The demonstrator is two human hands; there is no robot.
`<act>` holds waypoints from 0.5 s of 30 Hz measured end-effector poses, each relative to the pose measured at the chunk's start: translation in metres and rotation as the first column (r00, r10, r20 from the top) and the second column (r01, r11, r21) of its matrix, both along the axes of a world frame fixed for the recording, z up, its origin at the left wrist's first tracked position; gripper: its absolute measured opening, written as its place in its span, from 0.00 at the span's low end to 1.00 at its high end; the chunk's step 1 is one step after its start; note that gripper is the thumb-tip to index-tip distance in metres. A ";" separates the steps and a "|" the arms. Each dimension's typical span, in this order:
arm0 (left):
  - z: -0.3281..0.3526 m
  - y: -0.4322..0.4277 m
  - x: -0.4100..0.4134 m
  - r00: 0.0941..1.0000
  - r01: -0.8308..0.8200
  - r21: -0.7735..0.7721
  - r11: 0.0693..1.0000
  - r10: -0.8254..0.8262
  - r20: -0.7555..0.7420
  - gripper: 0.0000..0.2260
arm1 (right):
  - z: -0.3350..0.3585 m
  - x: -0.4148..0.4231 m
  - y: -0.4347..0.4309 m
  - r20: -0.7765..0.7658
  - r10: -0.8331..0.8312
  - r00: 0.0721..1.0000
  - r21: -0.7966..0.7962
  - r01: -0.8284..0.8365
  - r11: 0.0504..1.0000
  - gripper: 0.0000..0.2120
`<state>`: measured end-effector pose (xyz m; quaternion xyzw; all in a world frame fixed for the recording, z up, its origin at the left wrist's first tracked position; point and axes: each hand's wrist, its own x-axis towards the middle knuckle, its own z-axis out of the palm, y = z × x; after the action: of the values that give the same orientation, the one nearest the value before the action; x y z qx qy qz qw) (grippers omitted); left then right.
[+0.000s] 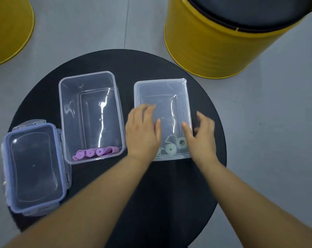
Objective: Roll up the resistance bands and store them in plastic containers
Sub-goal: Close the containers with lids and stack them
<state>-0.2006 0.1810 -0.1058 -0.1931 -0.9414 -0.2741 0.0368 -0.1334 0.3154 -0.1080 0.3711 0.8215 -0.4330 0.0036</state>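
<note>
A clear rectangular box (169, 157), long axis pointing away, holds grey rolled bands (171, 149); left hand (142, 133) lies spread on its lid (160, 92), right hand (201, 135) spread at its right edge.

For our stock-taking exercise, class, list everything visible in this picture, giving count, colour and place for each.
table: one, black, round, centre of view
open container: one, clear, no lid, middle of table
pink bands: three rolls, pink, near end of open container
lidded container: one, clear, lid on, right of the open one
pale bands: at least two rolls, pale green-grey, near end of lidded container
clip-lock box: one, clear with blue-violet rim, table's left edge
drums: two, yellow, beyond table; right one has a black top
floor: grey, around table
left hand: flat on the lidded container's lid
right hand: at that container's right edge, thumb on lid
</note>
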 end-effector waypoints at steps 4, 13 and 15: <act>0.015 -0.021 0.075 0.694 -0.582 0.141 0.801 0.399 0.599 0.08 | 0.003 0.043 -0.020 0.183 -0.273 0.944 -0.355 0.323 0.877 0.26; -0.004 -0.032 0.085 0.156 -0.978 0.141 0.156 0.083 0.984 0.07 | -0.002 0.049 -0.025 0.177 -0.517 0.838 -0.767 0.446 0.461 0.10; -0.004 -0.034 0.082 0.197 -0.967 0.185 0.178 0.054 0.979 0.08 | -0.003 0.049 -0.024 0.186 -0.518 0.835 -0.768 0.452 0.454 0.10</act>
<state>-0.1190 0.1475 -0.1099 0.4278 -0.5357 -0.6960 -0.2137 -0.0840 0.2916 -0.1106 0.5322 0.4045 -0.7437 0.0118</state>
